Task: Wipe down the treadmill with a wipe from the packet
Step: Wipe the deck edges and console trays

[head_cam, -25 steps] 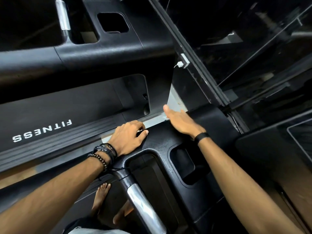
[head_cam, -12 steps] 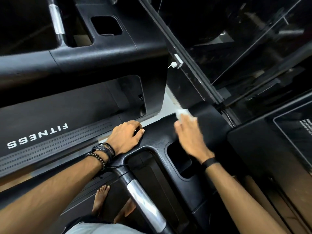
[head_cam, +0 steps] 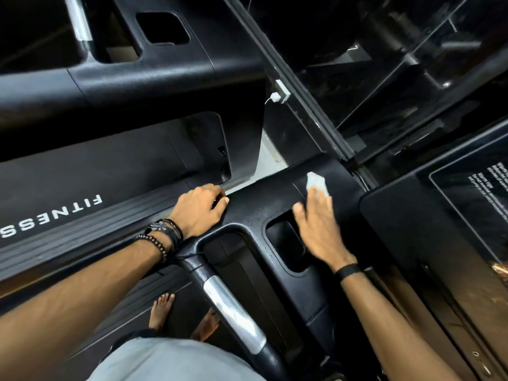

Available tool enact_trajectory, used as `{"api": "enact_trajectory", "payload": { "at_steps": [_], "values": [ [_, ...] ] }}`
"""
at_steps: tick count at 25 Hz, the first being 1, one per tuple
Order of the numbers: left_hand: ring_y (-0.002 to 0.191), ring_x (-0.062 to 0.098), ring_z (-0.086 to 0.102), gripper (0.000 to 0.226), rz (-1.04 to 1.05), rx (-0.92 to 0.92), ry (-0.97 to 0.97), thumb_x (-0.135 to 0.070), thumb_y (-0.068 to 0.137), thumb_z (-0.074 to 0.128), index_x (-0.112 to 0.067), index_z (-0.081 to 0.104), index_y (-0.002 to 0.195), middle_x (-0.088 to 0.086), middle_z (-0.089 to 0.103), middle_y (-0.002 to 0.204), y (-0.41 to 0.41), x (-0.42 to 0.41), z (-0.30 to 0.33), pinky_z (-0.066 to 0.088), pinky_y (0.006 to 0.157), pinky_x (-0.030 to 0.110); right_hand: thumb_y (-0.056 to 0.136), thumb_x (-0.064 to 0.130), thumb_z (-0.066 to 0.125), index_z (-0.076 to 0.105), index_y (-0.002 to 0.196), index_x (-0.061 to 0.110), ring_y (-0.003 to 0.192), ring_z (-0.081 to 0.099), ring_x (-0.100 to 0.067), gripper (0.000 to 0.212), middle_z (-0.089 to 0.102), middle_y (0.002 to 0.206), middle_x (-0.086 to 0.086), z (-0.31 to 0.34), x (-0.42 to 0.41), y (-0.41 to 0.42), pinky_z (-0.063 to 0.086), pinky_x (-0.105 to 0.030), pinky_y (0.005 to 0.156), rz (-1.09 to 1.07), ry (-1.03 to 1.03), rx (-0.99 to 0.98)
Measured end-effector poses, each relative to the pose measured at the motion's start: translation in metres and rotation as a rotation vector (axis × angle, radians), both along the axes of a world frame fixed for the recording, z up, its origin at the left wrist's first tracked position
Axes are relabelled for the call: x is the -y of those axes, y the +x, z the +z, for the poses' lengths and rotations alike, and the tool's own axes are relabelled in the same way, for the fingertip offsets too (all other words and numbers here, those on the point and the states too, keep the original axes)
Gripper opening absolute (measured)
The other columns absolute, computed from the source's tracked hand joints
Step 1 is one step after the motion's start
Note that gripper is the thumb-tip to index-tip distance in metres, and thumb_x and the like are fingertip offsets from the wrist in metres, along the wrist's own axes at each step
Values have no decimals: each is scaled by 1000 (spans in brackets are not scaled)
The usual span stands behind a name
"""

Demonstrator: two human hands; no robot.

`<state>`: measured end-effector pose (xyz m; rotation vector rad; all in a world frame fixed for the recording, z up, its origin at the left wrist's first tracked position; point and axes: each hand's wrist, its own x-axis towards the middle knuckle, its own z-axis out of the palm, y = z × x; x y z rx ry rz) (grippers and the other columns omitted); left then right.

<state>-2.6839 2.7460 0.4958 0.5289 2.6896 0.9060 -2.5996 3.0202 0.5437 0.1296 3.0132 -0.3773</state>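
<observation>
Lettering: white capitals reading "FITNESS" (head_cam: pixel 52 218) run upside down along the dark side panel at the far left; its first letters are cut off by the frame edge.
Left wrist: a beaded bracelet (head_cam: pixel 154 242) and dark bands (head_cam: pixel 167 229) sit stacked above the hand.
Left hand (head_cam: pixel 200 210): palm down on the treadmill frame (head_cam: pixel 261 196), fingers curled over its far edge, grasping nothing loose.
Handlebar: a black bar with a silver grip (head_cam: pixel 233 312) runs down from the frame towards the bottom of the view, between the two forearms.
Feet: bare feet (head_cam: pixel 162 309) stand on the belt below the bar.
Cup recess: a dark pocket (head_cam: pixel 286 243) in the frame lies just beside the right hand's thumb.
Right hand (head_cam: pixel 319 229): flat and blurred, fingers pressing the wipe down onto the frame.
Wipe (head_cam: pixel 317 184): a small white piece showing past the fingertips, lying on the black textured surface near the upright post.
Right wrist: a black band (head_cam: pixel 349 270).
White plug: a small connector (head_cam: pixel 279 96) clipped on the upright.
Console label: fine white print (head_cam: pixel 492 182) at the far right, too small to read.
</observation>
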Motion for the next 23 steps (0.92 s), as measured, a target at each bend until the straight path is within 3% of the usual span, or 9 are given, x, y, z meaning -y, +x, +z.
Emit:
{"api": "enact_trajectory", "payload": {
  "at_steps": [2,5,9,11,12,16,19,21,23],
  "values": [
    [106,28,64,28,7,-10,8,-40,102,47,-21,64,113,-1,67,116,-1,1,1,50,86,43,99,56,11,1,161,17,155,-6,-13,74,-3,168,0,-1,4,10,-5,-38,126,160,-66,58],
    [105,28,64,28,2,-14,5,-40,101,47,-21,64,112,0,67,116,-1,0,0,50,86,44,98,56,14,0,161,22,156,0,-20,73,3,169,1,4,12,7,3,-43,126,-57,-152,4],
    [103,28,64,27,7,-10,11,-40,101,47,-21,65,110,0,67,114,-1,0,2,51,85,44,101,48,24,7,161,21,155,1,-20,68,7,169,2,11,49,3,4,-39,126,302,-95,108],
    [104,29,64,27,4,-12,5,-40,101,47,-21,64,110,0,67,114,-2,0,3,51,85,44,102,48,26,16,158,22,152,12,-26,63,20,165,1,11,47,-6,13,-48,124,78,-132,97],
    [104,29,64,28,0,-8,3,-40,101,47,-21,64,110,0,67,115,-2,-1,3,51,85,44,103,46,26,13,159,18,153,7,-22,64,16,167,-2,15,45,-8,8,-46,125,4,-140,69],
    [106,29,63,29,9,-3,6,-41,101,46,-21,64,111,0,67,117,-2,2,4,51,86,44,101,53,19,2,161,20,154,-9,-8,71,1,168,2,10,65,5,-4,-38,126,401,-63,112],
    [105,30,63,28,12,2,4,-41,101,47,-21,65,111,1,67,116,-3,1,3,51,87,44,95,60,6,11,160,12,153,-10,-12,81,-2,168,-3,8,55,-3,-8,-41,125,154,-35,118],
    [106,30,63,27,16,6,13,-40,101,48,-21,65,111,2,68,115,-1,-1,2,50,87,43,98,61,10,-2,161,17,150,-22,-7,77,-13,165,5,9,64,4,-14,-31,123,316,-46,139],
    [106,30,63,26,26,-4,20,-40,101,49,-21,65,110,1,68,115,-5,1,3,50,87,43,100,58,14,-2,161,19,154,-7,-10,74,-3,167,4,8,67,4,-18,-24,119,372,-59,124]
  ]
}}
